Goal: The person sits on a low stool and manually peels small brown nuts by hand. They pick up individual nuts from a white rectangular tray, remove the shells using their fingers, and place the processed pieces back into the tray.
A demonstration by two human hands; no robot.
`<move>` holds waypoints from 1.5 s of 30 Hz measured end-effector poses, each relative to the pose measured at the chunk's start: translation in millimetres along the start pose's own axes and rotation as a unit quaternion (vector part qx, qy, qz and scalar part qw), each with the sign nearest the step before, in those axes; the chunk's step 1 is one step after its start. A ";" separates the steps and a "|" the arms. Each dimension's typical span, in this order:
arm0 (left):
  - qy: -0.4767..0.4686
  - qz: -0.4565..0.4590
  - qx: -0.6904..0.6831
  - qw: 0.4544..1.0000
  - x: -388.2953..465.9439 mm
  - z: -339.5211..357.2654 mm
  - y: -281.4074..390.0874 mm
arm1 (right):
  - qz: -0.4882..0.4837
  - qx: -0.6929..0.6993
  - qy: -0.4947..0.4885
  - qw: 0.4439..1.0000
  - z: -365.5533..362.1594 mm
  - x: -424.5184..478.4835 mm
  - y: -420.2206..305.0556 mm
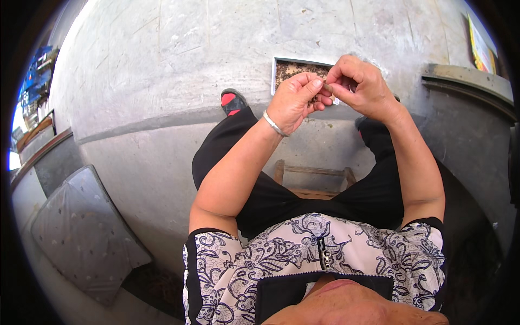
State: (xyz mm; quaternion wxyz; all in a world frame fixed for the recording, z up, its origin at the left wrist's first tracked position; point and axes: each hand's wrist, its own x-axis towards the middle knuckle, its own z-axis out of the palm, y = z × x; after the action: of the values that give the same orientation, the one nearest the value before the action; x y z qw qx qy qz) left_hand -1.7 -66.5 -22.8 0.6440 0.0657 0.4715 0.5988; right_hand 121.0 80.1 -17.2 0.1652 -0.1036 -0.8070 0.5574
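Note:
My left hand point(298, 95), with a silver bangle point(275, 124) on its wrist, pinches a small brown piece point(328, 86) between thumb and fingertips. The fingertips of my right hand point(361, 85) meet it from the other side. What the piece is cannot be made out. Just beyond and beneath both hands, a shallow light-rimmed tray point(273, 75) rests on the concrete floor. Many tiny dark brown bits point(294, 68) are scattered over its tan bottom. My hands and wrists hide much of its near and right parts.
A low wooden stool point(315, 170) shows between my legs. My left shoe point(235, 99) stands near the tray. At left leans a fabric-covered panel point(89, 231); at right rises a concrete ledge point(467, 79) with a colourful printed item point(479, 44). A shallow step edge point(162, 122) crosses the floor.

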 end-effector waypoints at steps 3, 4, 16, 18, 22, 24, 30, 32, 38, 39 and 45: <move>-0.006 0.005 -0.010 1.000 0.7 -3.2 -2.1 | -0.019 -0.011 -0.002 1.000 0.2 0.4 -0.5; -0.006 0.007 -0.013 1.000 0.8 -3.7 -2.6 | -0.017 0.002 0.002 1.000 0.6 0.1 -0.4; 0.005 0.030 -0.022 0.999 1.1 -1.6 -0.8 | 0.112 0.096 0.003 0.989 3.5 -1.4 -4.6; 0.006 0.028 -0.004 1.000 1.7 -2.8 -1.2 | 0.126 0.084 -0.002 0.988 2.7 -0.6 -6.7; 0.010 0.026 0.005 1.000 1.6 -2.6 -0.6 | 0.131 0.075 0.000 0.989 3.7 -0.7 -3.5; 0.010 0.024 0.007 1.000 1.8 -2.9 -0.9 | 0.139 0.079 -0.002 0.987 3.3 -0.8 -2.0; 0.005 0.025 0.002 1.000 1.8 -2.7 -0.9 | 0.169 0.118 -0.015 0.978 4.1 -0.7 0.6; 0.002 0.021 -0.014 1.000 1.8 -3.3 -1.3 | 0.160 0.134 -0.020 0.978 4.4 -1.0 0.9; -0.009 -0.002 -0.063 0.998 1.6 -2.6 0.3 | 0.145 0.161 -0.015 0.976 4.2 -1.0 -0.9; -0.012 -0.003 -0.065 0.998 1.7 -3.0 -0.1 | 0.143 0.163 -0.013 0.976 4.7 -1.1 -0.4; -0.018 -0.008 -0.082 0.996 1.2 -1.6 0.9 | 0.150 0.163 -0.015 0.975 5.7 -1.5 3.8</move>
State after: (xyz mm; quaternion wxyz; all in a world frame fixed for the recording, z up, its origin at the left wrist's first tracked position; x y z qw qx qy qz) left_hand -3.6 -66.1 -23.8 0.6606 0.0195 0.4094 0.6290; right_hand 120.1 76.0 -22.8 0.0823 -0.1870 -0.6827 0.7016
